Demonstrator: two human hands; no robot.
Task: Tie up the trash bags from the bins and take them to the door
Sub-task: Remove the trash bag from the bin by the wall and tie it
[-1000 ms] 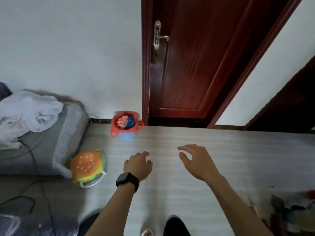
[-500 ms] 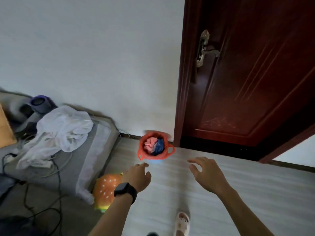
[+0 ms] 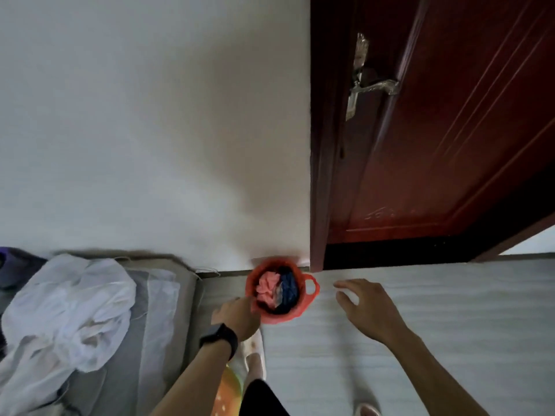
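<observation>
**Untied red trash bag [image 3: 279, 313] at the left hand [image 3: 237, 315]**

The bag stands upright with its mouth open, holding crumpled pink and dark blue waste. Its near-left rim touches the left hand. One loop handle [image 3: 312, 288] sticks out toward the right hand [image 3: 366, 307].

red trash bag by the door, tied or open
Open: the red trash bag gapes, pink and blue rubbish shows inside, its handle loop sticks out untied.
</observation>
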